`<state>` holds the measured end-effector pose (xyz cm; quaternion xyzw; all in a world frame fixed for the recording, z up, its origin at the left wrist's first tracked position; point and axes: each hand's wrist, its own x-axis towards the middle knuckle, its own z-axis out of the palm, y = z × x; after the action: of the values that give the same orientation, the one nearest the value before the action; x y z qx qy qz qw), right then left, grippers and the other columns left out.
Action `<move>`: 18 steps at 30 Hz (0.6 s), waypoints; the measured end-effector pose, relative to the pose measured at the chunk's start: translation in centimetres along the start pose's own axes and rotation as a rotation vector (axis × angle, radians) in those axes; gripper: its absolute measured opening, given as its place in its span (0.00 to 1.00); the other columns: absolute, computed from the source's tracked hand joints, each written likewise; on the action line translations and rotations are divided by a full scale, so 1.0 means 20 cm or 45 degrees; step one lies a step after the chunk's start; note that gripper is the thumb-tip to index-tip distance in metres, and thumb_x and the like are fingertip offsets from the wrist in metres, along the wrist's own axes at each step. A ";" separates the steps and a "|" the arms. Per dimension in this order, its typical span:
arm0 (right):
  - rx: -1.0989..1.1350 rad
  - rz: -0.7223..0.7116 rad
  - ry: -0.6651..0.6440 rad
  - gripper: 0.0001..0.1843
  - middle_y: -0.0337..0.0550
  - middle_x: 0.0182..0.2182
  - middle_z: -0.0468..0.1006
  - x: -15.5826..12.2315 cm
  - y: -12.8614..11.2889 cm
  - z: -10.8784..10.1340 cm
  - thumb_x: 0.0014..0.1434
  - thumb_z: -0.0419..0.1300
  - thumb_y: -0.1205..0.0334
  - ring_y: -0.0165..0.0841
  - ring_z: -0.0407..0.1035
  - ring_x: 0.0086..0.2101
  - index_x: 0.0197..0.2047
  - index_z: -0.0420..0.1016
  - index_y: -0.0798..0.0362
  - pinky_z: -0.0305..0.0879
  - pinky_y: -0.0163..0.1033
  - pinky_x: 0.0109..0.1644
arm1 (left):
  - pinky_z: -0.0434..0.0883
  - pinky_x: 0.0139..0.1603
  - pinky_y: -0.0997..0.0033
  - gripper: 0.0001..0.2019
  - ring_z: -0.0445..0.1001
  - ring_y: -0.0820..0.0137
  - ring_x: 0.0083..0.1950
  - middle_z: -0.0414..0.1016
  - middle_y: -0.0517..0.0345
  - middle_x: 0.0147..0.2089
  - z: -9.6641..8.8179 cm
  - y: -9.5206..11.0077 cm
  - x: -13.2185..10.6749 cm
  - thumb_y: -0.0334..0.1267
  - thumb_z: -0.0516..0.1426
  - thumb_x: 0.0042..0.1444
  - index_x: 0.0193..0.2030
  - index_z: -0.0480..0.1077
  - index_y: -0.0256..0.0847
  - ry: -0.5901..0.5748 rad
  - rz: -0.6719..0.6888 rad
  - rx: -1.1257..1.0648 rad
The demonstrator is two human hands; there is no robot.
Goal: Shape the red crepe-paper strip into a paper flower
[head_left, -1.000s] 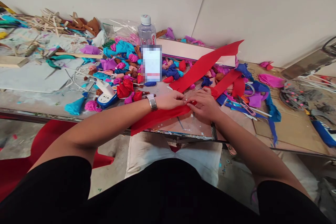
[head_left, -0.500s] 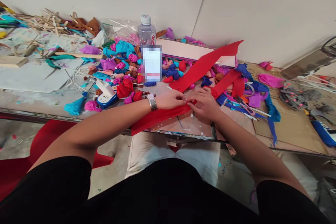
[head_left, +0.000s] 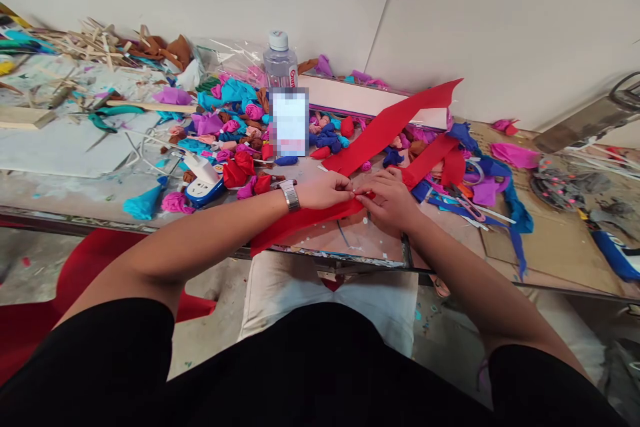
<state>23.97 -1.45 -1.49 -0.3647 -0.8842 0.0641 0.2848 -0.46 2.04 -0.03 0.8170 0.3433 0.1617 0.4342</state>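
Note:
Close together near the table's front edge, both my hands pinch one end of a long red crepe paper strip (head_left: 300, 221). My left hand (head_left: 327, 191), with a metal watch on its wrist, has thumb and forefinger closed at that end. Fingertips of my right hand (head_left: 387, 197) press against the same spot from the other side. A small pale bit shows between the fingertips, too small to name. The strip trails to the left under my left wrist. Beyond my hands lie another red strip (head_left: 395, 127) and a shorter red piece (head_left: 433, 159).
Rolled paper flowers in several colours (head_left: 235, 107) crowd the middle, around a clear bottle (head_left: 281, 63) and a blurred bright screen (head_left: 290, 123). A blue-and-white power strip (head_left: 204, 190) stands left. Pliers (head_left: 117, 110) lie farther left; a pink-handled cutter (head_left: 473, 208) lies right, near cardboard (head_left: 550, 250).
Almost nothing differs. Both hands keep their pinch on the red strip's end, with only a very slight shift of the fingers and the view.

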 end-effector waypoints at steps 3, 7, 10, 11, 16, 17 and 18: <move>-0.005 -0.001 0.016 0.11 0.41 0.42 0.90 0.00 0.00 0.00 0.75 0.62 0.52 0.43 0.77 0.46 0.44 0.83 0.46 0.56 0.57 0.61 | 0.57 0.35 0.69 0.16 0.60 0.74 0.30 0.64 0.65 0.26 0.00 0.00 0.00 0.49 0.56 0.63 0.32 0.72 0.38 0.016 0.005 0.011; -0.002 0.027 0.012 0.11 0.42 0.43 0.90 0.00 0.00 0.01 0.75 0.62 0.52 0.43 0.77 0.46 0.44 0.84 0.46 0.56 0.57 0.60 | 0.58 0.35 0.70 0.16 0.62 0.74 0.31 0.68 0.63 0.28 0.01 -0.01 -0.01 0.48 0.56 0.64 0.35 0.75 0.37 0.037 0.008 0.059; -0.001 0.040 0.009 0.12 0.42 0.42 0.90 0.00 0.00 0.01 0.75 0.62 0.51 0.43 0.77 0.45 0.43 0.84 0.46 0.56 0.56 0.60 | 0.59 0.35 0.70 0.15 0.64 0.73 0.31 0.70 0.62 0.29 0.01 -0.02 0.00 0.47 0.56 0.65 0.37 0.77 0.37 0.046 0.036 0.098; -0.003 0.037 0.008 0.12 0.42 0.42 0.90 0.00 -0.01 0.01 0.75 0.62 0.51 0.43 0.77 0.46 0.43 0.83 0.46 0.56 0.56 0.60 | 0.58 0.35 0.71 0.15 0.64 0.74 0.31 0.71 0.62 0.29 0.01 -0.02 0.00 0.46 0.56 0.65 0.37 0.77 0.37 0.050 0.044 0.117; -0.015 0.030 -0.002 0.12 0.43 0.41 0.89 0.01 -0.02 0.00 0.76 0.61 0.52 0.43 0.77 0.46 0.42 0.80 0.47 0.55 0.55 0.61 | 0.59 0.34 0.71 0.14 0.66 0.73 0.31 0.73 0.61 0.29 0.01 0.00 -0.01 0.45 0.57 0.66 0.37 0.77 0.37 0.086 0.114 0.185; -0.016 0.032 -0.008 0.13 0.43 0.41 0.88 0.00 -0.02 0.00 0.76 0.60 0.51 0.43 0.76 0.46 0.42 0.79 0.47 0.55 0.55 0.60 | 0.59 0.34 0.71 0.14 0.66 0.73 0.31 0.74 0.61 0.30 0.01 0.01 -0.02 0.45 0.57 0.67 0.37 0.78 0.37 0.100 0.125 0.194; -0.016 0.033 -0.015 0.13 0.44 0.42 0.88 0.00 -0.02 0.00 0.76 0.59 0.51 0.43 0.76 0.47 0.42 0.79 0.48 0.55 0.55 0.60 | 0.60 0.35 0.70 0.14 0.67 0.73 0.31 0.75 0.60 0.30 0.01 0.02 -0.02 0.45 0.57 0.67 0.37 0.78 0.38 0.114 0.128 0.207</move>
<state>23.70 -1.69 -1.28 -0.3778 -0.8813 0.0643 0.2764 -0.49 1.40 0.13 0.8576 0.3329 0.1914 0.3421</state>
